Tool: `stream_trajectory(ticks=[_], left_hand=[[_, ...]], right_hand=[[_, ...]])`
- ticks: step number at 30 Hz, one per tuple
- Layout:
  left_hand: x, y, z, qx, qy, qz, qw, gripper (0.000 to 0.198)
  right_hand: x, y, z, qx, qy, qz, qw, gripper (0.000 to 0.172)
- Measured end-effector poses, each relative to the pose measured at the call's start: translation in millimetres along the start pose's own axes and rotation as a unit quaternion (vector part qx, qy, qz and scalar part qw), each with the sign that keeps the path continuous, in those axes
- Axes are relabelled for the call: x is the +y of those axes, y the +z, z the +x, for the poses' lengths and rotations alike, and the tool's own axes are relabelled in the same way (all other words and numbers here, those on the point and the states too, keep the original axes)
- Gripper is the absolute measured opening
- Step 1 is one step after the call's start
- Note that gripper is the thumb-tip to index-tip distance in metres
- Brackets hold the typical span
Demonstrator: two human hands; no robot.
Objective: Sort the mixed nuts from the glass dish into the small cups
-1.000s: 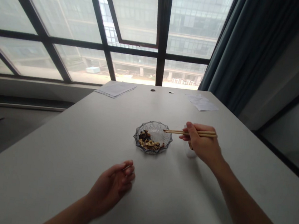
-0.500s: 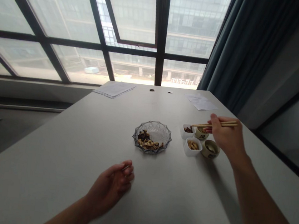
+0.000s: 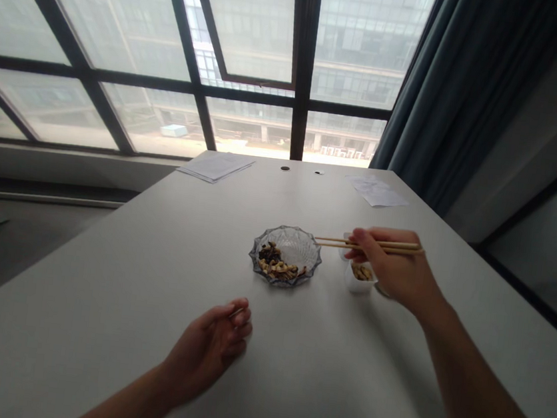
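My right hand (image 3: 393,262) grips a pair of wooden chopsticks (image 3: 338,242), which lie nearly level and point left. Their tips are at the right rim of a scalloped glass bowl (image 3: 306,252); I cannot make out anything between them. Dried pieces, dark and pale yellow, lie along the bowl's left and front. Below my right hand stands a white plastic cup (image 3: 357,285) with yellowish slices (image 3: 362,271). Another white cup (image 3: 344,250) behind it is mostly covered by the hand. My left hand (image 3: 212,346) rests near the bowl's front, fingers loosely curled, with nothing visible in them.
Paper sheets lie at the table's far left (image 3: 215,167) and far right (image 3: 378,191). Two small round dark spots are between them. Beyond the white table (image 3: 123,285) are large windows, with a blue curtain (image 3: 438,86) at the right.
My right hand has moved left with the chopsticks, from the far white cup to the glass bowl's rim. It now hides the small pottery cups. The left hand has stayed put.
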State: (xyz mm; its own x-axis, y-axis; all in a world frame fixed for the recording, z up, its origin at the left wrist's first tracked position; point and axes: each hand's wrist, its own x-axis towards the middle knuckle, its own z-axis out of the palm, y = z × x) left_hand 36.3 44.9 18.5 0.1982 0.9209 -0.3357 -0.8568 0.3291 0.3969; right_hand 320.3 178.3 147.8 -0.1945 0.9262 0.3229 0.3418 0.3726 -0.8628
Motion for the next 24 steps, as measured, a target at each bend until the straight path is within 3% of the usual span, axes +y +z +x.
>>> stream_trajectory(ticks=[3,7,11,18,24], left_hand=[[-0.1,0.2,0.3,-0.002,0.002,-0.003,1.0,0.005],[0.2,-1.0,1.2,-0.006,0.001,-0.003,1.0,0.007],[0.6,-0.6,0.7,-0.004,0.001,-0.003,1.0,0.006],[0.5,-1.6,0.8,-0.012,-0.002,-0.009,1.0,0.006],[0.4,-1.1,1.1,-0.003,0.0,-0.003,1.0,0.008]], right_hand=[[-11.7,13.2,-6.0,-0.088,-0.022,-0.049,0.995,0.041],[-13.8,28.4,-3.6,-0.103,-0.062,-0.116,0.986,0.041],[-3.0,42.0,2.3,-0.13,-0.052,-0.11,0.984,0.044],[8.2,40.1,6.0,-0.079,-0.045,-0.053,0.994,0.038],[13.2,38.6,8.5,-0.076,-0.034,-0.055,0.995,0.038]])
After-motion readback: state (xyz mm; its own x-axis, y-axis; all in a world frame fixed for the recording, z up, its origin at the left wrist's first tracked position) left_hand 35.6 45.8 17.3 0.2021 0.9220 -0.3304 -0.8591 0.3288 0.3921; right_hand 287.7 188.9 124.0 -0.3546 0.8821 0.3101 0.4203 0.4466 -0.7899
